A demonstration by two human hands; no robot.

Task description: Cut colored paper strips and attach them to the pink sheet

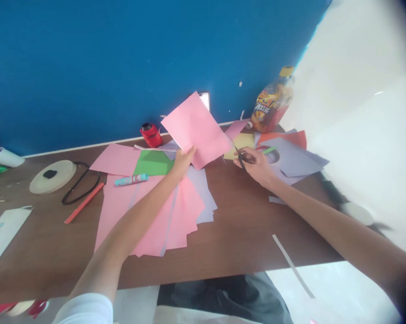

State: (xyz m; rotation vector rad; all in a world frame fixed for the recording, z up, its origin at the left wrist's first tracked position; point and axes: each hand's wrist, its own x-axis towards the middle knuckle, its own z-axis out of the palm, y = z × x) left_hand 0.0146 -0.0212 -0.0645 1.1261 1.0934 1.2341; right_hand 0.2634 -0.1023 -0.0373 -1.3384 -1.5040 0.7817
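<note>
My left hand [185,162] grips a sheet of pink paper [198,130] by its lower left edge and holds it up, tilted, above the table. Dark-handled scissors [241,158] are in my right hand [255,165], with fingers through the handles. Their blades point up and left at the pink sheet's right corner; whether they touch the paper I cannot tell. Under my left forearm lie fanned pink sheets [118,211], with lilac sheets [207,198] at their right. A glue stick [131,179] rests at the top of the pink sheets, below a green sheet [154,163].
A drink bottle [272,101] stands at the back right, near lilac paper [300,155]. Against the blue wall is a red object [151,135]. On the left lie a tape roll [52,177], a black cord [78,193] and a red stick-like tool [84,203]. A paper strip [292,265] overhangs the front edge.
</note>
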